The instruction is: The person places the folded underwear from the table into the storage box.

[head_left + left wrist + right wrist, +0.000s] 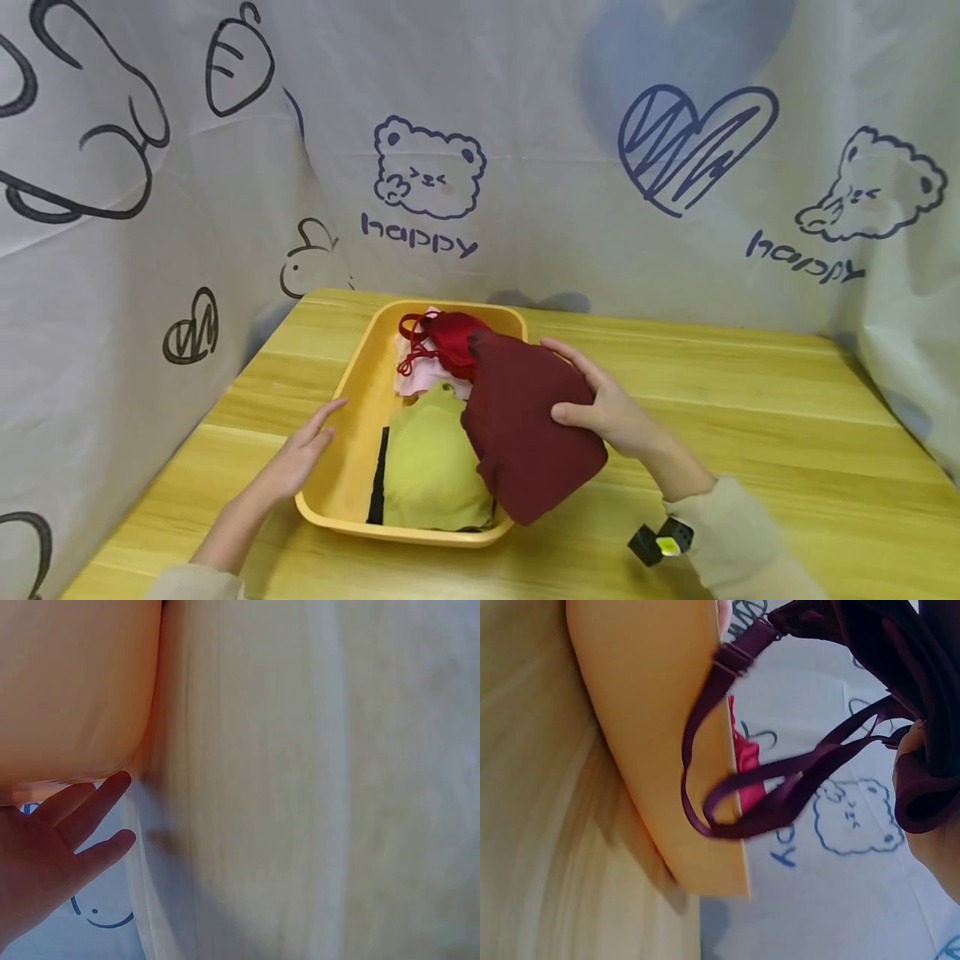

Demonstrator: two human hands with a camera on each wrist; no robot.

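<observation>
A dark maroon bra (528, 425) is folded cup over cup and held by my right hand (618, 417), thumb on top and fingers behind. It hangs over the right side of the yellow plastic tray (330, 487); its straps (780, 795) dangle loose in the right wrist view. My left hand (296, 458) is beside the tray's left wall with fingers extended; whether they touch is hard to tell. Inside the tray, a yellow-green bra (431, 467) lies at the near end, and a bright red garment with thin straps (453, 337) lies at the far end.
Pale pink cloth (422, 375) shows under the red garment, and a black strip (378, 475) beside the yellow-green bra. The tray stands on a wood-grain table (750, 417). White sheeting with drawings (525, 167) encloses the back and sides.
</observation>
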